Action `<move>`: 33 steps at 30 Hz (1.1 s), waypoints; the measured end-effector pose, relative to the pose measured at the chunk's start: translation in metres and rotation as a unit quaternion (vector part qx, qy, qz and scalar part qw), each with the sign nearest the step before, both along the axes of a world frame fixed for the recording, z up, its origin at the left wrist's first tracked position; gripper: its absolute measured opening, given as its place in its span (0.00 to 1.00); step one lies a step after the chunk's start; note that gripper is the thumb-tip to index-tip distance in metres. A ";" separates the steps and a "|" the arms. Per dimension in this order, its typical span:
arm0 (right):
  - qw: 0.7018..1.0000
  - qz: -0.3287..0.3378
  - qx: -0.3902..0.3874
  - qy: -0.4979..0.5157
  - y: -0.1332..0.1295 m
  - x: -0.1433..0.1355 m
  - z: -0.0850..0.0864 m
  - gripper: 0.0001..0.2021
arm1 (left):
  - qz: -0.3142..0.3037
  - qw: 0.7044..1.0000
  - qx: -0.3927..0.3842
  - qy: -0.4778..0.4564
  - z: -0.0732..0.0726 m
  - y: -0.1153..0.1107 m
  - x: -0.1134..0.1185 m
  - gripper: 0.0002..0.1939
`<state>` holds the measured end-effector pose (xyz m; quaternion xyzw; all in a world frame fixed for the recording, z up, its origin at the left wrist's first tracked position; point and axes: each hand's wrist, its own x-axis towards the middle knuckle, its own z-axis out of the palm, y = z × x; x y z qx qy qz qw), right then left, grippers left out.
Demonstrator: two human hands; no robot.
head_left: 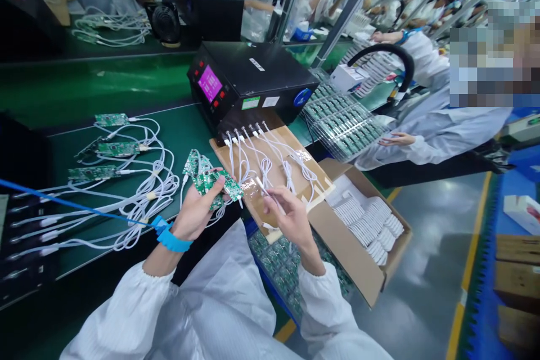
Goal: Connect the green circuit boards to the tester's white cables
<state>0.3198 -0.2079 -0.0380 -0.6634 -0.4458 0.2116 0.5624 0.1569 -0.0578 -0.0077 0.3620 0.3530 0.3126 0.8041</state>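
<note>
Several green circuit boards (211, 181) are fanned out in my left hand (195, 211), the thumb pressed on top of them. A blue strap with a cord circles that wrist. My right hand (289, 215) pinches a white cable end (260, 184) just right of the boards; the two do not touch. Behind my hands, white cables (265, 166) run from a black box with a pink screen (253, 79) across a brown cardboard sheet (280, 146). At left on the green mat, more boards (118, 149) are joined to white cables (147, 202).
An open carton (383, 273) of white parts stands right of my right hand. Below the cardboard lies a tray of boards (282, 270). Farther right is a clear tray of boards (343, 124), with a person's hand (397, 139) beside it. A black fan (164, 22) stands behind.
</note>
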 end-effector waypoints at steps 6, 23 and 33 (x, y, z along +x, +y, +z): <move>0.998 0.011 0.029 -0.053 0.003 -0.006 -0.001 0.08 | 0.031 0.999 -0.005 -0.014 0.002 0.001 0.008 0.27; 0.991 -0.057 0.021 -0.118 0.007 -0.018 0.004 0.07 | 0.106 0.989 0.101 -0.003 -0.011 -0.006 0.012 0.29; 0.990 -0.072 0.044 -0.117 0.011 -0.024 0.007 0.06 | 0.107 0.988 0.113 -0.013 -0.020 -0.011 0.015 0.30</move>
